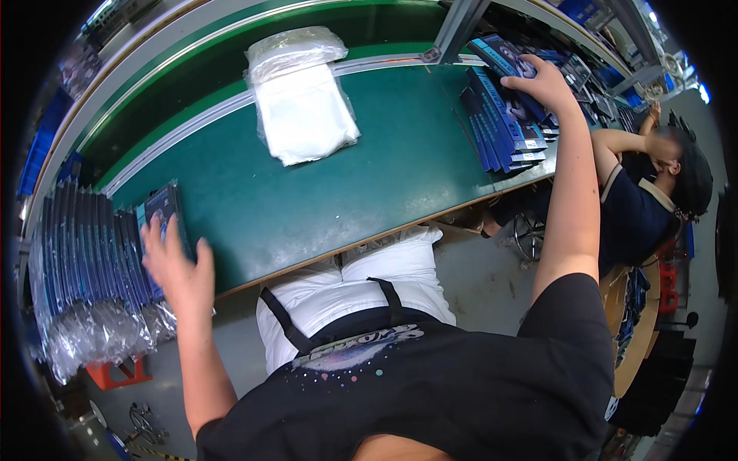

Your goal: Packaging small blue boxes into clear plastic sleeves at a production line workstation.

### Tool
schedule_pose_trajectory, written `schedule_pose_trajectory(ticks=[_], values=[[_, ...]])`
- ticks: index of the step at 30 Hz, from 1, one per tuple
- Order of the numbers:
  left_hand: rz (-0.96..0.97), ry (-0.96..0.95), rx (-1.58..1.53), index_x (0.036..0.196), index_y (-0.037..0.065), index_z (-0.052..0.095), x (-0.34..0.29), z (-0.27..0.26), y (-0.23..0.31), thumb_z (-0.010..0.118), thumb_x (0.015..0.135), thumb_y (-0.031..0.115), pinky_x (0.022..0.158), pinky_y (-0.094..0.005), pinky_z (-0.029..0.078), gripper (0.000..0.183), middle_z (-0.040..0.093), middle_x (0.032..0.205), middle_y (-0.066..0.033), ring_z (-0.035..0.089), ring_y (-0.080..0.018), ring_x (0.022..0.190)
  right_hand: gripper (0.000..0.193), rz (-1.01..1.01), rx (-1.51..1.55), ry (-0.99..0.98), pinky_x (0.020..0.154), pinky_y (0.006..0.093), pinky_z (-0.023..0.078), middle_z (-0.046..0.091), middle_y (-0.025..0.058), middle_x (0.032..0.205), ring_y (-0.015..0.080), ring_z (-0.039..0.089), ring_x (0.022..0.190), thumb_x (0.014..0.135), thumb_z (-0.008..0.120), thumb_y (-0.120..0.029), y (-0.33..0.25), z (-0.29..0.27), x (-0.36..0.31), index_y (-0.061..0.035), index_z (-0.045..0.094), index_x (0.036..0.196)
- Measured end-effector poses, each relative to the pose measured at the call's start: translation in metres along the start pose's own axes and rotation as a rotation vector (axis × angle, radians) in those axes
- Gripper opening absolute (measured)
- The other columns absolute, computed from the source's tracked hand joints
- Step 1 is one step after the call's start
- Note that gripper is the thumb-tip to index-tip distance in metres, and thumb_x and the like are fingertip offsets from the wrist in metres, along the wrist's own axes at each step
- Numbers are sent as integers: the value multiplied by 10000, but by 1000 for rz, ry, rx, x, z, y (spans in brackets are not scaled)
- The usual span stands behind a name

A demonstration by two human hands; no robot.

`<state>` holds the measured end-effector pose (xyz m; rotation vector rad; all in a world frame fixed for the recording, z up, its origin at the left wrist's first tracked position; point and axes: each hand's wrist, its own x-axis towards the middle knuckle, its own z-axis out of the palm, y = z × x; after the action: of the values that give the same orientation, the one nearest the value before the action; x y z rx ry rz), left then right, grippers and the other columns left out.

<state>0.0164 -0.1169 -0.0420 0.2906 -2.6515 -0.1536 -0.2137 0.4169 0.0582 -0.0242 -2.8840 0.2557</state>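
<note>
My left hand (178, 265) is at the left end of the bench, fingers spread, against the nearest box of a row of dark blue boxes (84, 246) in clear plastic sleeves. Those boxes stand on edge, packed close together. Out at the far right, my right hand (547, 86) grips a flat dark blue box (498, 55) with a printed front, thumb on one side and fingers on the other. Beneath and beside it lie several similar boxes (492, 123) in a leaning, overlapping pile. Between my hands, toward the back, lies a stack of clear plastic bags (307, 107).
The green bench top (369, 177) has a metal rail along its back and an upright metal post (455, 31). At the right sits a co-worker (646, 192) in dark clothes, close to my right arm. A red stool (119, 374) stands below the left end.
</note>
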Motion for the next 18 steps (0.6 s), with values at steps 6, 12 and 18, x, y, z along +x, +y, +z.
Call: schedule_pose_trajectory(ticks=[6, 12, 18], values=[[513, -3, -328, 1112, 70, 641, 44, 23, 84, 660, 783, 58, 998, -440, 368, 330, 559, 1252, -108, 474, -332, 1221, 789, -125, 614, -28, 813, 344, 485, 544, 170, 1060, 267, 585, 951, 641, 753, -508, -116, 3, -74, -18, 536, 1220], [633, -78, -427, 1052, 72, 649, 77, 66, 96, 616, 768, -8, 814, -399, 461, 297, 591, 991, -82, 565, -272, 944, 615, 318, 1723, -698, 454, 250, 458, 574, 72, 730, 131, 551, 568, 923, 458, -566, -158, 45, -116, 3, 537, 1143], [562, -21, -564, 993, 45, 630, 76, 64, 99, 611, 745, -22, 750, -381, 491, 257, 582, 900, -93, 573, -283, 888, 331, 224, 2007, -745, 748, 271, 523, 636, 76, 1017, 141, 628, 863, 945, 551, -246, -166, 93, -154, 9, 544, 1158]])
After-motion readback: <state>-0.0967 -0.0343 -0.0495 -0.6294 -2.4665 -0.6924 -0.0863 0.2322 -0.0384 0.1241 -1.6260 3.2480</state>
